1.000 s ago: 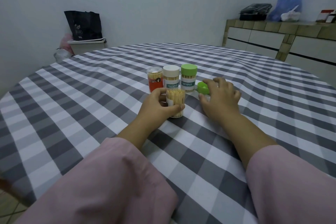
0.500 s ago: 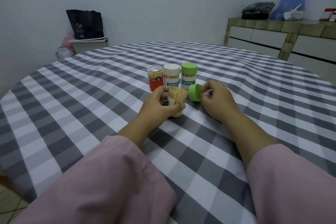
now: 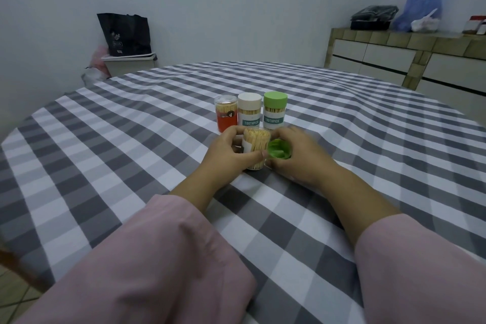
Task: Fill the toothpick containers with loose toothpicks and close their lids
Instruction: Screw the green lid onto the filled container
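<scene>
An open clear container point(image 3: 256, 145) packed with toothpicks stands on the checked tablecloth point(image 3: 131, 155), gripped by my left hand point(image 3: 227, 159). My right hand point(image 3: 297, 156) holds a green lid point(image 3: 279, 149) right beside the container's top, its hollow side facing me. Behind them stand three closed containers in a row: a red-labelled one with a clear lid point(image 3: 225, 116), one with a white lid point(image 3: 249, 112) and one with a green lid point(image 3: 274, 110).
The round table fills most of the view. A black bag on a white bin point(image 3: 126, 42) stands by the far wall at the left. A tiled counter with drawers point(image 3: 410, 55) carries bags at the right.
My right hand picked the green lid off the table, turned it and brought it left, close against the open container. My left hand kept its grip on the container.
</scene>
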